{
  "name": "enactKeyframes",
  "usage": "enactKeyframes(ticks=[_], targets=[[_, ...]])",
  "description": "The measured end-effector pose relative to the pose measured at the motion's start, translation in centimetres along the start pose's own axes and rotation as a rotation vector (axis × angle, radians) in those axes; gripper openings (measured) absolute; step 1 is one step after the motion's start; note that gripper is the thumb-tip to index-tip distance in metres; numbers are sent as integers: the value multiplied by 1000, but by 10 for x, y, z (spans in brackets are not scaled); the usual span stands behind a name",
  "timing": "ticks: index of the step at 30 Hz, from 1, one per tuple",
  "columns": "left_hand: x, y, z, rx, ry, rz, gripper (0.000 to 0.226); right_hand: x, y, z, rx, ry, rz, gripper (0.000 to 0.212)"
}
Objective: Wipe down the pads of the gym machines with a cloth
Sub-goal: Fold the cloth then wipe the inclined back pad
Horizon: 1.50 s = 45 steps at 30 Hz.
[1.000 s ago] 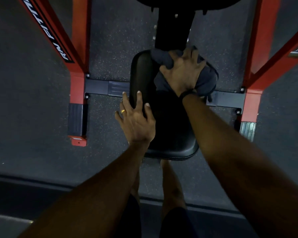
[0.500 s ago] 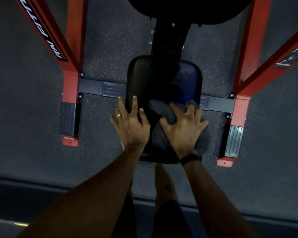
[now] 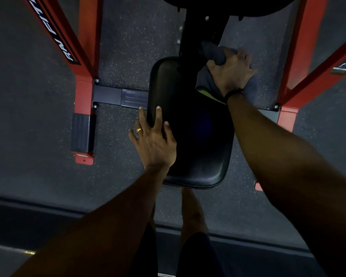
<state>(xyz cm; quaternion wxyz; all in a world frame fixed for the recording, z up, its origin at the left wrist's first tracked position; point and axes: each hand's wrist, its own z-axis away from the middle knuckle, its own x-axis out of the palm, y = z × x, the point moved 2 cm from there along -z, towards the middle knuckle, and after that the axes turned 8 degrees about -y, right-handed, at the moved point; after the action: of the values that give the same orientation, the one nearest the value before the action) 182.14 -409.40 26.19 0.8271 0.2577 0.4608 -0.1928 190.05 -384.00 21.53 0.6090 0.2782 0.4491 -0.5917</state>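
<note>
Two hands: both on one black seat pad [image 3: 190,140], set apart from each other.
Right hand [image 3: 231,73]: at the far right corner of the pad, fingers spread and curled over a bunched dark cloth [image 3: 209,81], pressing it down onto the pad.
Left hand [image 3: 155,140]: flat on the near left edge of the pad, fingers straight, holding nothing; a gold ring [image 3: 138,130] on one finger.
Cloth: under the right hand, part of it spilling toward the black upright post [image 3: 198,35]; a thin yellow-green edge shows near the wrist.
Second pad [image 3: 228,6]: above the post at the top of the view, mostly cut off, not touched by either hand.
Frame: red steel legs [image 3: 86,84] left and right, joined by a dark crossbar [image 3: 116,95] on speckled rubber floor [image 3: 28,108].
Progress: judged mid-wipe on the seat pad; whether its surface is fully covered cannot be told in this dim light. The upper pad and other machines appear left to do.
</note>
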Motion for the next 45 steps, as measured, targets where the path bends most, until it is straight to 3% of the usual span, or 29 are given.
enactKeyframes(ticks=[4,9,13,17,23,31,36,39,45], targets=[[-2,2,2,10,15,4,53,2,15,64,-87,56,-81,50],[-1,2,1,6,41,25,50,13,43,164,16,91,-330,57],[1,0,1,21,46,36,52,13,44,101,38,96,-339,62],[2,0,1,17,40,17,50,2,48,27,26,61,-525,69],[5,-1,-1,29,60,15,50,15,56,66,14,76,-614,76],[2,-1,-1,57,17,84,55,31,61,225,-83,164,-437,54],[-10,-6,6,207,66,481,55,44,32,277,-269,319,-281,56],[-20,-21,2,217,104,773,54,53,-3,293,-422,275,-119,53],[-41,-77,-35,117,188,828,60,53,-82,277,-379,15,185,54]])
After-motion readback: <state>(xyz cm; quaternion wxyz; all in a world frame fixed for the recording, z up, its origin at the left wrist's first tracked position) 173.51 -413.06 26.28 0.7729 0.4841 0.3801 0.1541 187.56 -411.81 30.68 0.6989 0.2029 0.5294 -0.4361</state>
